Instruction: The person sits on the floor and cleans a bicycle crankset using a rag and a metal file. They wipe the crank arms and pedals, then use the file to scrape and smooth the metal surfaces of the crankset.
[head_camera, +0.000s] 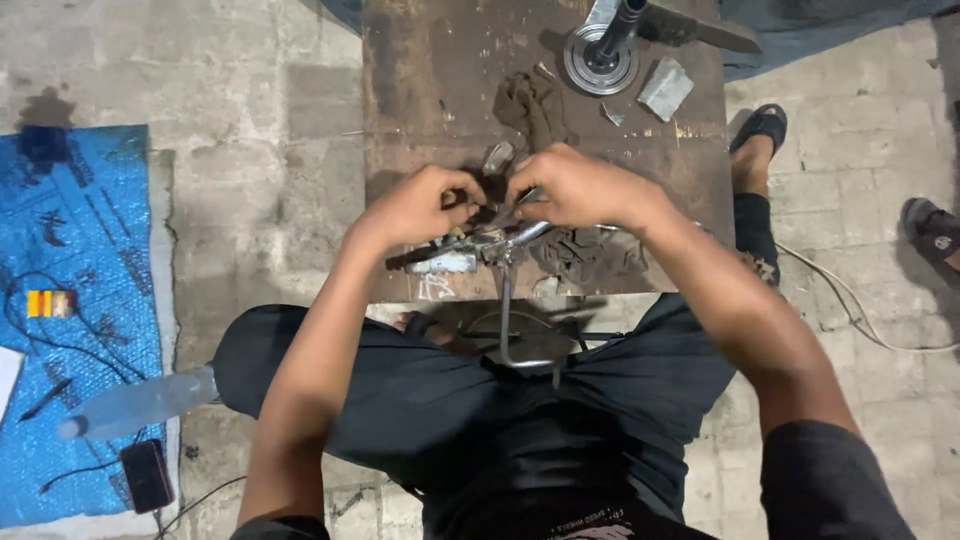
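Both my hands meet at the near edge of a low, stained wooden work board (420, 90). My left hand (425, 205) is closed around a small dark part at the end of a bent metal rod assembly (505, 300). My right hand (570, 188) grips a slim metal tool (528, 234) pressed against the same spot. The rod runs down from the board's edge toward my lap. A flat grey metal piece (443, 263) lies just under my left hand. What sits between my fingertips is mostly hidden.
On the board's far side stand a round metal flange with a shaft (602, 52), a grey block (666, 88) and a dirty rag (533, 105). A blue tarp (80, 300) with cables, a phone (148, 474) and a plastic bottle (140, 403) lies left. Another person's sandalled feet (758, 135) are right.
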